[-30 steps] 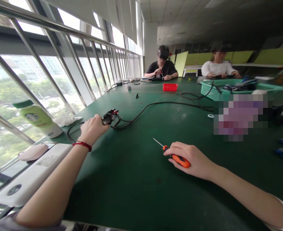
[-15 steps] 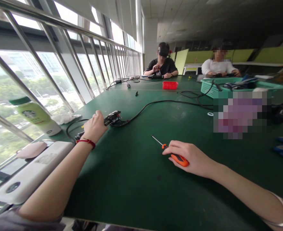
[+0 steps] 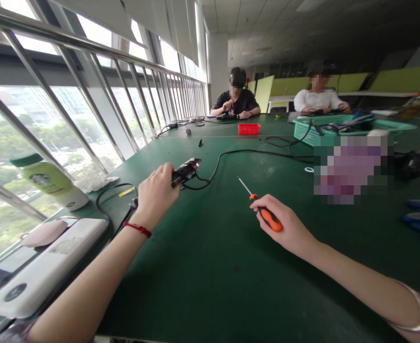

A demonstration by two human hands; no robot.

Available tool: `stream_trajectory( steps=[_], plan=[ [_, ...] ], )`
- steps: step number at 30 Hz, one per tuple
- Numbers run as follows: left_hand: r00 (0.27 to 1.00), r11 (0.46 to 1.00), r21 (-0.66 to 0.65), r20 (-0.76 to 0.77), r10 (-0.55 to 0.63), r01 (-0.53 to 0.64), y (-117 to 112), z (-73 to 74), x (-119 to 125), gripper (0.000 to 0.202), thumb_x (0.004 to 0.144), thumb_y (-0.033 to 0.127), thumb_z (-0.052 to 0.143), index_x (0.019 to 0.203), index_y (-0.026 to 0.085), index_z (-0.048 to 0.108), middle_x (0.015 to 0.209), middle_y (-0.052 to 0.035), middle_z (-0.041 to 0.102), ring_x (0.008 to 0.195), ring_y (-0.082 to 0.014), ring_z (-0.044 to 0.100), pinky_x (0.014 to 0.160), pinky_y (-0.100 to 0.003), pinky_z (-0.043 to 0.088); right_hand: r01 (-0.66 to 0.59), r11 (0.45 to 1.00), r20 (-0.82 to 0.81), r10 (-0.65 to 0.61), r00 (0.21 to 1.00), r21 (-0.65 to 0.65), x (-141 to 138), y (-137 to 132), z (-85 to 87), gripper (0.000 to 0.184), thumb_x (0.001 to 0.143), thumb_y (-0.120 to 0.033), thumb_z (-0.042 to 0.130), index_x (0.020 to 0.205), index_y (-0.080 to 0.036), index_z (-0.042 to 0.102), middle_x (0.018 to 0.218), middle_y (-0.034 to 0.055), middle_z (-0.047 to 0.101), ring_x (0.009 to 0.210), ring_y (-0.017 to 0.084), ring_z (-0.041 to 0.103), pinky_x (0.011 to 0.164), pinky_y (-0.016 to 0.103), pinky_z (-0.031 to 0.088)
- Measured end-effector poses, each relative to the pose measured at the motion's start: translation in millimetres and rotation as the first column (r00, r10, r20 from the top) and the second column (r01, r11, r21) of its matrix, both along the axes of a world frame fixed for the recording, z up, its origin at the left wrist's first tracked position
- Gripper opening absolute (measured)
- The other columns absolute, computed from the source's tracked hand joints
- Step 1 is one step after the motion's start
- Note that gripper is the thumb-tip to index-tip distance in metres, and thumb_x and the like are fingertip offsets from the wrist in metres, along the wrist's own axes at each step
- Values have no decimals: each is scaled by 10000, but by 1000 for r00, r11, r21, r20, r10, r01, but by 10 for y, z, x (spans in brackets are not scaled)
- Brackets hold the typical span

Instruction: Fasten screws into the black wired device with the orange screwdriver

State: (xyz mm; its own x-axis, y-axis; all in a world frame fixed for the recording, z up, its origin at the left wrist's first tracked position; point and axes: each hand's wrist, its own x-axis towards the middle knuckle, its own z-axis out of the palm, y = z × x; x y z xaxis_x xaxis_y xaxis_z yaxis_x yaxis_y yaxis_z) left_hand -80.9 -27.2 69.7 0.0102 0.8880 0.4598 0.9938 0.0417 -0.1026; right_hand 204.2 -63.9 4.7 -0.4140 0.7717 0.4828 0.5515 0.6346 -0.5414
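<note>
Two bare hands, both gripping. A thin rubbery black cable (image 3: pixel 245 151) snakes across the table to a small boxy black gadget (image 3: pixel 185 170), which sits left of centre, clamped in the closed fingers of the left hand (image 3: pixel 156 194). The right hand (image 3: pixel 288 228) is wrapped round a slim screwdriver (image 3: pixel 269 219) (glossy orange handle, bare steel shaft), tip angled up twd the gadget. Table (image 3: pixel 210 286): flat, matte dark green. Room: long open-plan floor w/ steel-railed windows (image 3: pixel 88 90) on the left.

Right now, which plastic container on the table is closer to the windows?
The small red tray. It is low and solid-walled and sits left of the larger teal mesh basket, on the side toward the windows.
</note>
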Motion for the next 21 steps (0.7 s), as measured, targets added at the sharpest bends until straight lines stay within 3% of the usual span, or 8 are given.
stream_trajectory(
  steps=[2, 6, 10, 13, 17, 19, 21],
  plan=[
    [978, 983, 28, -118, -175, 179, -24, -99, 149, 170, 821, 248, 474, 963, 167, 523, 945, -112, 592, 937, -296, 553, 774, -391, 436, 97, 995, -50, -98, 994, -7, 9, 23, 0, 193, 823, -230, 517, 1013, -240, 489, 972, 48, 584, 864, 183, 626, 788, 357, 521],
    [856, 874, 25, -218, -469, 486, -55, -305, 440, 184, 841, 203, 478, 999, 154, 558, 1028, -121, 566, 986, -280, 510, 867, -403, 402, 211, 977, -106, -212, 971, -27, 41, 70, 5, 235, 835, -311, 532, 1050, -238, 471, 1042, 69, 584, 958, 208, 602, 854, 380, 492],
    [722, 743, -1, -233, -651, 670, 12, -449, 561, 297, 908, 243, 430, 1172, 132, 511, 1037, -110, 581, 957, -240, 523, 899, -386, 398, 255, 967, -128, -253, 959, -4, 39, 78, 31, 270, 839, -298, 527, 1095, -240, 466, 1100, 83, 573, 1009, 218, 585, 893, 381, 466],
    [651, 669, -32, -202, -732, 742, 114, -535, 544, 364, 924, 308, 429, 1237, 129, 478, 1094, -105, 596, 1008, -226, 531, 967, -387, 374, 260, 966, -105, -260, 960, -17, 13, 63, 35, 289, 837, -287, 526, 1117, -240, 472, 1084, 74, 578, 973, 209, 593, 861, 357, 475],
    [653, 662, -48, -127, -747, 748, 216, -619, 525, 412, 936, 325, 410, 1306, 146, 434, 1213, -96, 579, 1119, -202, 516, 1056, -378, 317, 234, 969, -40, -238, 970, -82, 4, 74, -15, 319, 833, -284, 520, 1146, -245, 468, 1120, 67, 574, 976, 206, 586, 853, 350, 466],
    [693, 703, -40, -133, -708, 710, 236, -613, 516, 440, 942, 327, 394, 1349, 160, 395, 1313, -98, 519, 1207, -208, 465, 1096, -392, 269, 242, 961, 2, -244, 970, -131, 11, 88, -41, 337, 837, -308, 510, 1161, -239, 455, 1126, 72, 575, 972, 210, 588, 844, 353, 465],
    [781, 789, -12, -136, -610, 614, 246, -560, 463, 464, 941, 349, 384, 1362, 155, 388, 1373, -111, 459, 1243, -237, 436, 1095, -417, 271, 267, 948, 40, -264, 964, -173, 19, 93, -49, 350, 837, -331, 504, 1165, -221, 446, 1095, 81, 585, 943, 214, 593, 819, 349, 468]
  ],
)
